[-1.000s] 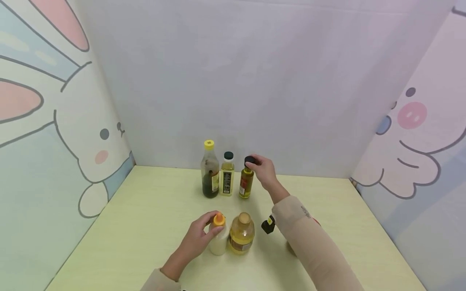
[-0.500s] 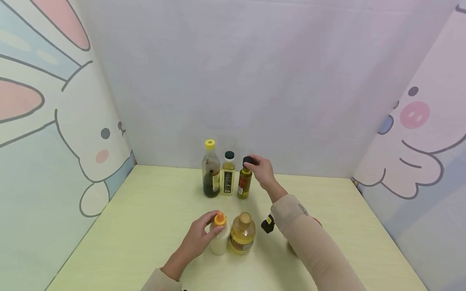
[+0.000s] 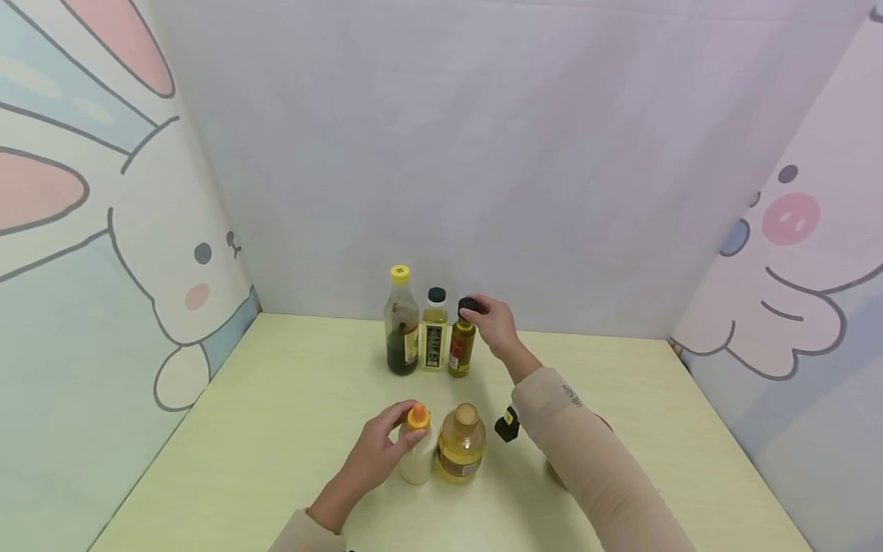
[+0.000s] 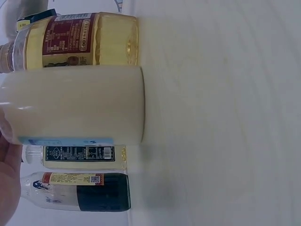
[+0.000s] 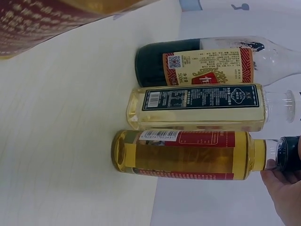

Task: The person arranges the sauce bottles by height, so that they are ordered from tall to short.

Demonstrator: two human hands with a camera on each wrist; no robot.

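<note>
At the back of the table, my right hand [image 3: 495, 326] pinches the black cap of a slim oil bottle [image 3: 461, 349] with a red label. It stands upright just right of a square clear bottle [image 3: 434, 337] of pale yellow liquid. To that one's left is a yellow-capped bottle [image 3: 402, 337], part filled with dark liquid. Nearer the front, my left hand [image 3: 375, 445] holds a cream-coloured squeeze bottle [image 4: 80, 106] near its orange nozzle top, fingers and thumb on either side. Right beside the squeeze bottle stands a wide bottle of yellow oil [image 3: 461, 445].
A black-capped item [image 3: 507, 426] shows partly under my right sleeve [image 3: 586, 460]. Another thing with a red edge [image 3: 603, 420] is mostly hidden behind that forearm. A pale wall [image 3: 552, 192] rises directly behind the back row.
The slim oil bottle has slid left with my right hand, narrowing its gap to the square bottle. My left hand and the squeeze bottle stay in place; the view drifts slightly.
</note>
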